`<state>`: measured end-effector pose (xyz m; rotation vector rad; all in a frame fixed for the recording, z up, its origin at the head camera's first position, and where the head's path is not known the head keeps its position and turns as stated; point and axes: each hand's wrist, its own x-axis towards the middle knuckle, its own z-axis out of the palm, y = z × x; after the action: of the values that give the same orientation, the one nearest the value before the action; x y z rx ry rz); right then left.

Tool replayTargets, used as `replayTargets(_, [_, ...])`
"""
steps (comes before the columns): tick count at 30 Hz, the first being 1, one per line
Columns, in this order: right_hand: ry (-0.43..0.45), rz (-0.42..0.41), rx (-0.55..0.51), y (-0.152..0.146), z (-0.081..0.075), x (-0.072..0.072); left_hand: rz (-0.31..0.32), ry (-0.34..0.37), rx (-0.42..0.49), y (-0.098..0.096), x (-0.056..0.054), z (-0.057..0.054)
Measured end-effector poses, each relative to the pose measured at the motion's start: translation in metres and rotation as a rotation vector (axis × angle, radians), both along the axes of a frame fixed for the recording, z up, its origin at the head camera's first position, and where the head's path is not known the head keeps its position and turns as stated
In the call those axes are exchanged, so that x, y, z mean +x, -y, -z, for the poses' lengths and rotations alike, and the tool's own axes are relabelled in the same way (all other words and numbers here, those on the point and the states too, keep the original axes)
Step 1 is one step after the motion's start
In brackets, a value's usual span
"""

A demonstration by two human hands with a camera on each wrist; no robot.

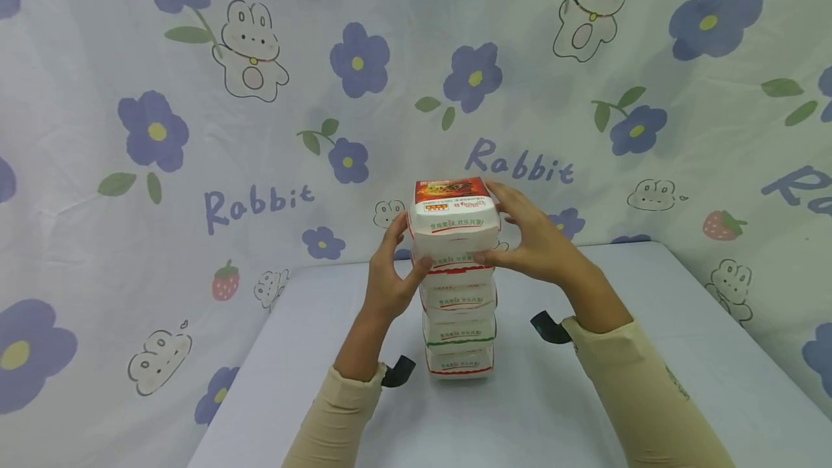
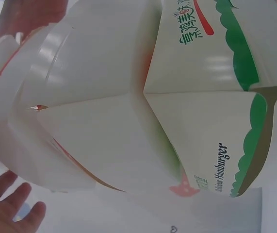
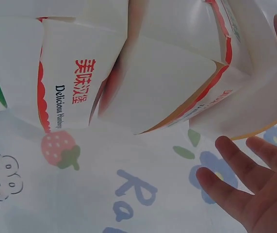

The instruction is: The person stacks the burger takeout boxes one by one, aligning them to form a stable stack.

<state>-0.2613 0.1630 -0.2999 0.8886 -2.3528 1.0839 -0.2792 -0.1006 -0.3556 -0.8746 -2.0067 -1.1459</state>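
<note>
Several white cardboard hamburger boxes stand in one upright stack, with the top box showing a red lid with a burger picture. My left hand is at the top box's left side, thumb low at the front. At its right side is my right hand, thumb tip at the front near the second box. Both wrist views show straight, spread fingers beside the upper boxes. Lower in the stack is a box with green scalloped trim; the bottom box has red trim.
The stack stands on a white-covered table. Behind it hangs a pale cloth printed with rabbits, purple flowers and strawberries. Dark wrist-mounted pieces stick out inward from both sleeves beside the stack.
</note>
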Motion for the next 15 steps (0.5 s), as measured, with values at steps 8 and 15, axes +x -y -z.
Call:
replayTargets(8, [-0.026, -0.016, -0.005, -0.0003, 0.0021, -0.0009, 0.023, 0.015, 0.019, -0.0009, -0.0005, 0.001])
replayTargets(15, [-0.02, -0.009, 0.008, -0.001, 0.0014, -0.0004, 0.02, 0.015, 0.013, -0.0023, 0.005, -0.0031])
